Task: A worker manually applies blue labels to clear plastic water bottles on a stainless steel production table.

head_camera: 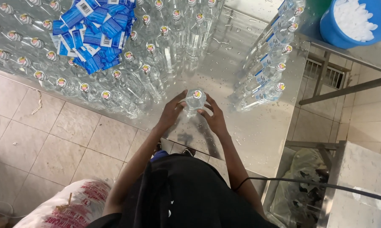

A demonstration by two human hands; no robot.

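A clear plastic bottle (194,100) with a white printed cap stands upright near the front edge of a wet steel table (224,76). My left hand (172,113) wraps its left side and my right hand (214,119) wraps its right side, so both hold it. A loose heap of blue labels (95,33) lies on top of several unlabelled capped bottles (148,71) at the left. A row of bottles with blue labels (270,63) stands at the right of my hands.
A blue bucket of white caps (354,21) sits on a second surface at the upper right. A bin lined with a plastic bag (302,185) stands below the table at the right. A printed sack (68,207) lies on the tiled floor at the lower left.
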